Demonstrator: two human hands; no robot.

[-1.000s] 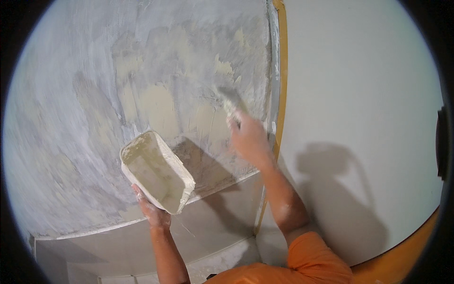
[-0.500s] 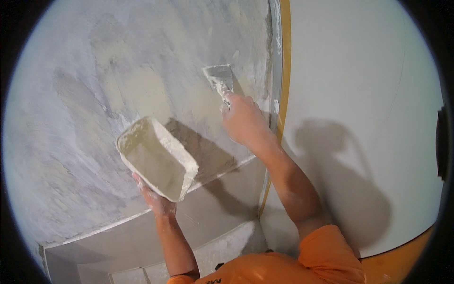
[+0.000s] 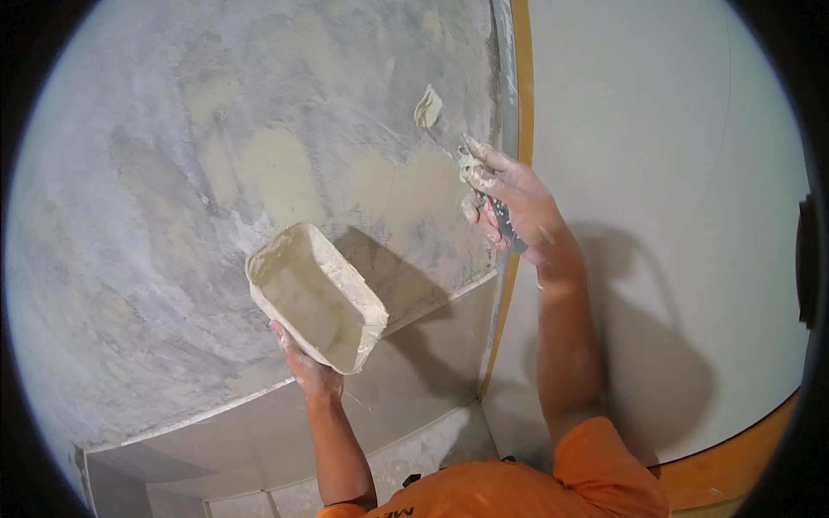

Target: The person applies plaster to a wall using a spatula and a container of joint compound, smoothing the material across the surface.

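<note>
My left hand (image 3: 313, 373) grips a pale rectangular tub (image 3: 350, 274) from below. The tub is tilted, its walls caked with cream filler and more of it at the bottom. My right hand (image 3: 528, 211) is wrapped round the dark handle of a putty knife (image 3: 508, 229). Turned nearly edge-on, the knife's filler-smeared blade is mostly hidden by my fingers. Just beyond it, a raised dab of filler (image 3: 427, 108) sticks to the grey plastered surface (image 3: 155, 285), which carries several smoother cream patches (image 3: 281, 173). White smears coat the fingers of my right hand.
A yellow-tan strip (image 3: 523, 78) runs beside the plastered surface on the right, bordering a large smooth pale panel (image 3: 639, 112). Below the plastered surface's lower edge lies a grey recessed band (image 3: 423, 345). Orange material (image 3: 734, 466) shows at lower right.
A raised dab of filler now sits on the plaster. My right hand has moved right, away from the surface, turning the knife edge-on. The tub has shifted slightly right in my left hand.
</note>
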